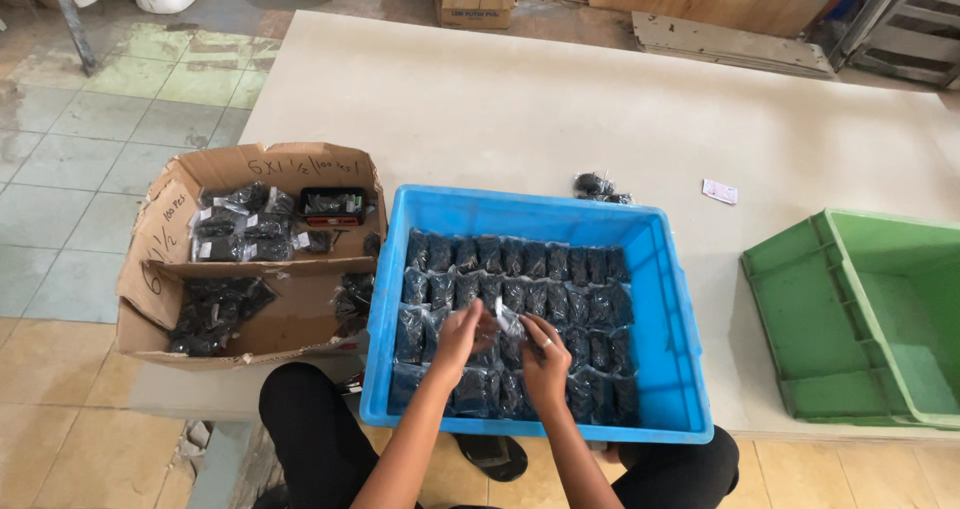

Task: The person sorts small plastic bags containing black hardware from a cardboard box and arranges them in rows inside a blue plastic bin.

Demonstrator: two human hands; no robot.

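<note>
- Your left hand (462,337) reaches into the middle of the blue crate (672,299), at the lower centre of the frame, fingers curled down onto the rows of small clear packets (530,261) filled with dark pieces.
- Whether those fingers are closed on a packet or only resting on the rows cannot be told from this angle.
- Your right hand (545,357) sits just beside the left, thumb and fingers pinched on the clear top of one packet (508,319), which stands a little above its neighbours.
- Judging by how things lie, the crate looks largely filled: packets stand upright in tidy rows from the far wall nearly to the near wall, and the spot under your hands seems the least settled.
- What looks left: the open cardboard box (165,231) at the left of the frame holds more of the same packets in both its compartments, plus a small black tray, and a loose packet (597,186) lies on the table (560,99) beyond the crate's far edge.
- A green crate (810,369) at the right edge shows nothing inside, though its far part is cut off by the frame.
- Hidden or unclear: your hands cover the packets beneath them, so that stretch of the row cannot be checked; how many layers lie under the top one is not visible; the dark contents are too small to identify.
</note>
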